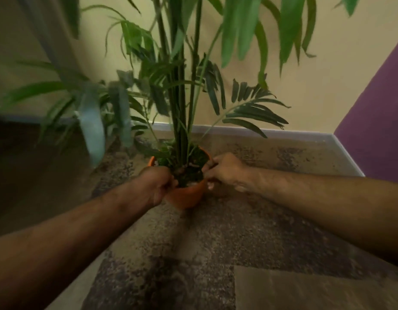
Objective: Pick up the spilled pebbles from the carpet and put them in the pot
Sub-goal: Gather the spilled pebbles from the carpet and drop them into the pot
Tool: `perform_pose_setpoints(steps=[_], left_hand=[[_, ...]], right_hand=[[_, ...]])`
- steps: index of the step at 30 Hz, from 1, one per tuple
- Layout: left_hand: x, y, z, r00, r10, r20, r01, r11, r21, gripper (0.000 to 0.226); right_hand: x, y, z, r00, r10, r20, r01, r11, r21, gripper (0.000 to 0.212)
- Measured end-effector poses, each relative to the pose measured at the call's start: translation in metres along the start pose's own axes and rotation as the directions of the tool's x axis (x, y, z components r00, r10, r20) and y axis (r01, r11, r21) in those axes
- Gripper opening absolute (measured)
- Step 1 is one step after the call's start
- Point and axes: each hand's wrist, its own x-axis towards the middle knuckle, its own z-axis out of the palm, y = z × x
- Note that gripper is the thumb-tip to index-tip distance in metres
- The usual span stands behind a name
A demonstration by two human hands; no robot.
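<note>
While both bare forearms reach forward from the near corners of the view, everything gathers round one landmark, the small round orange pot standing on the floor. Under the pot and spreading toward the viewer lies the patchy brown and beige carpet, mottled with dark speckles. Behind the pot rises the pale cream wall with a grey skirting board along its foot, and to the right of the pot, well apart, a purple wall panel meets that skirting. Out of the pot grows the tall green palm-like plant, its straight stems upright and its long fronds drooping to both sides and overhead; the leaves on the left are blurred.

Dark soil and moss fill the pot's top around the stems. At the pot's near inner edge sits a pale patch that may be pebbles, though it is too blurred to be sure; no loose ones can be told apart from the carpet's speckles.

Gripping the pot's left rim, the left hand has its fingers curled over the edge. On the pot's right rim, the right hand likewise clasps the edge, fingers bent onto the rim and thumb down against the outer side.
</note>
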Motion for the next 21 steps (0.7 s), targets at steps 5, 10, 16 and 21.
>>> perform_pose_setpoints(steps=[5,10,16,21], left_hand=[[-0.002,0.021,-0.016,1.0,-0.026,-0.006,0.025,0.988,-0.15,0.024],[-0.008,0.033,-0.013,0.976,-0.104,0.191,0.161,0.937,-0.311,0.072],[-0.021,0.03,-0.014,0.961,-0.035,0.274,0.133,0.927,-0.35,0.069],[-0.013,0.006,0.003,0.965,0.149,-0.215,-0.188,0.967,-0.174,0.042]], right_hand=[[0.011,-0.007,0.019,0.996,0.072,-0.06,-0.067,0.993,0.096,0.007],[0.008,-0.019,0.028,0.991,0.127,0.029,-0.13,0.949,0.287,0.018],[0.004,-0.035,0.017,0.993,0.094,0.068,-0.11,0.947,0.303,0.038],[-0.004,-0.016,-0.016,0.988,0.128,-0.084,-0.108,0.972,0.208,0.032]])
